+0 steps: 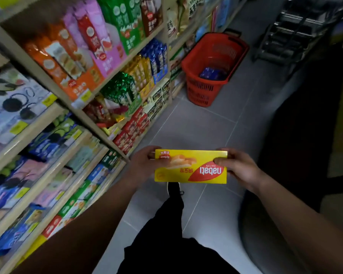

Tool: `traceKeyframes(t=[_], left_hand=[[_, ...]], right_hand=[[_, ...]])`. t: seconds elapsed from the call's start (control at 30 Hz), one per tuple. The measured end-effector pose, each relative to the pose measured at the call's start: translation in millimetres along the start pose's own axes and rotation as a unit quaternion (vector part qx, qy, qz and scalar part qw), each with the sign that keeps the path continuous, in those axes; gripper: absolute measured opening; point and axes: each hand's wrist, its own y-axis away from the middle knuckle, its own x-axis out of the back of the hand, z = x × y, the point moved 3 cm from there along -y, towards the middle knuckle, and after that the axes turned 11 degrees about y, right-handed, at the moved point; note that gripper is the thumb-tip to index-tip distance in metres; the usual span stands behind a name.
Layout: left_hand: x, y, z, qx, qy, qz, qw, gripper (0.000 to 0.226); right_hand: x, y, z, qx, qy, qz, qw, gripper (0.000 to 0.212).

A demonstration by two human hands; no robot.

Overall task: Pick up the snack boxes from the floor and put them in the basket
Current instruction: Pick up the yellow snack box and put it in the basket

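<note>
Here the left hand [145, 165] and right hand [239, 167] each grip an end of the yellow wafer box [190, 167], level, probably to carry it to the red basket [202, 91] at twelve o'clock.

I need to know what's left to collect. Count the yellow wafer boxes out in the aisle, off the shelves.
1: the yellow wafer box, held by left hand and right hand. The red basket ahead holds a blue packet; more could be hidden inside.
</note>
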Motion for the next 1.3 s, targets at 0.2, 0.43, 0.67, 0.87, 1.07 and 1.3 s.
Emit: traceKeyframes(t=[0.2, 0.43, 0.67, 0.87, 1.07, 1.3], left_hand=[[-29, -133, 60, 0.001, -0.028, -0.048, 0.998, 0.061], [-72, -265, 134, -0.054, -0.136, -0.096, 0.984, 0.063], [-142, -389, 197, -0.130, -0.323, -0.114, 0.930, 0.052], [-199, -482, 239, -0.128, -0.370, -0.108, 0.914, 0.053], [-235, -563, 281, -0.101, -0.370, -0.096, 0.919, 0.051], [-254, -673, 315, -0.062, -0.385, -0.165, 0.906, 0.046]], right_hand=[[53, -98, -64, -0.022, -0.008, 0.034, 0.999, 0.040], [117, -190, -119, -0.019, 0.036, 0.072, 0.997, 0.044], [179, -315, -165, 0.012, 0.351, 0.069, 0.934, 0.043], [243, -417, -217, 0.069, 0.443, 0.015, 0.894, 0.042], [295, -496, -265, 0.067, 0.463, -0.038, 0.883, 0.046], [313, -591, -288, 0.023, 0.464, -0.061, 0.884, 0.055]])
